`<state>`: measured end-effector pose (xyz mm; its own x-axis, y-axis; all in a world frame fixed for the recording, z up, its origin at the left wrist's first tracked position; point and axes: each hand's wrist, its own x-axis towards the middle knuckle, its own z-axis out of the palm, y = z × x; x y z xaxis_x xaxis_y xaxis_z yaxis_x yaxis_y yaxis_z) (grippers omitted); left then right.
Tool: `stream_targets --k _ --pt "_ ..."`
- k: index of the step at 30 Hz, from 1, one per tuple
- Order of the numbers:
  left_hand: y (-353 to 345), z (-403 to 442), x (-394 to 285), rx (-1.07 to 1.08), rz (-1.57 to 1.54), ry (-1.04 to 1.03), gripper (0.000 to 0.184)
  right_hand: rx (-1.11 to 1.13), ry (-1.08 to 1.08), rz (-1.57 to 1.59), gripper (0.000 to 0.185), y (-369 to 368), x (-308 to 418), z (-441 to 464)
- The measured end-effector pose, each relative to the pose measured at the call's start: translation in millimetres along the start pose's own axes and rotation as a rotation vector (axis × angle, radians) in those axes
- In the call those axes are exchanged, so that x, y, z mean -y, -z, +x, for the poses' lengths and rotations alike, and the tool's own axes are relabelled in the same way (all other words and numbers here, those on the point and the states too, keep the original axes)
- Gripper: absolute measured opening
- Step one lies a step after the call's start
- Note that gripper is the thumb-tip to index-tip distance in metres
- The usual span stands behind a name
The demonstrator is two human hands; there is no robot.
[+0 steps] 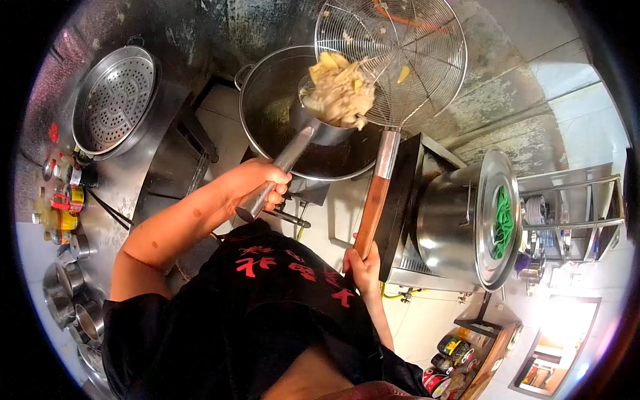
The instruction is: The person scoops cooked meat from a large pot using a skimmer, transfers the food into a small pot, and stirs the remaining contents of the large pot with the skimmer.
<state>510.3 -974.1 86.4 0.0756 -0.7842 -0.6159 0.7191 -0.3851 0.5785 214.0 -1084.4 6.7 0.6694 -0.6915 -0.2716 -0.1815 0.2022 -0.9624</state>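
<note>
My left hand (257, 185) is closed around the thick metal handle of a large ladle (293, 148). Its bowl is heaped with pale food pieces (341, 95), some yellow and slice-like. My right hand (363, 268) grips the wooden handle of a wire skimmer (427, 63), whose round mesh is raised beside the ladle. A few scraps cling to the mesh, and the food overlaps its left edge in view; whether they touch I cannot tell. Beneath both is a wide metal pot (245, 127) with dark liquid inside, partly hidden by the ladle and food.
A perforated steel pan (117, 100) sits on the left counter. Bottles (63, 217) and metal containers (87, 320) line that side. On the right stands a tall stockpot (443, 217) with a lid (490, 260) and a green cloth (503, 223) on it. A stained wall rises behind.
</note>
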Motion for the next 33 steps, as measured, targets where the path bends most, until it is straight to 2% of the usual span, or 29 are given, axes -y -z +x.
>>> stream_targets --k 5,17,19,23,26,29,33 --pt "5.9 0.6 3.6 -0.017 -0.031 0.036 0.025 -0.003 -0.006 -0.008 0.032 -1.2 -3.8 3.5" --pt "24.9 2.1 15.7 -0.052 -0.007 -0.053 0.032 -0.048 -0.106 -0.081 0.033 13.6 -1.9 -9.8" --pt "21.9 -0.1 16.0 -0.069 0.071 -0.080 0.037 -0.054 -0.056 -0.171 0.030 16.6 5.1 -18.4" --pt "29.1 3.2 21.0 -0.063 0.050 -0.074 0.031 -0.098 -0.033 -0.291 0.016 28.7 1.4 -20.4" --pt "28.0 10.6 23.9 -0.053 0.008 -0.070 0.032 -0.163 0.038 -0.494 0.018 28.0 14.5 -6.9" --pt "31.3 19.1 26.2 -0.020 0.006 -0.076 0.032 -0.177 0.022 -0.466 0.015 31.1 19.4 -12.8" --pt "30.3 19.3 30.0 -0.006 -0.025 -0.089 0.032 -0.118 0.002 -0.468 0.024 28.2 15.7 -11.4"
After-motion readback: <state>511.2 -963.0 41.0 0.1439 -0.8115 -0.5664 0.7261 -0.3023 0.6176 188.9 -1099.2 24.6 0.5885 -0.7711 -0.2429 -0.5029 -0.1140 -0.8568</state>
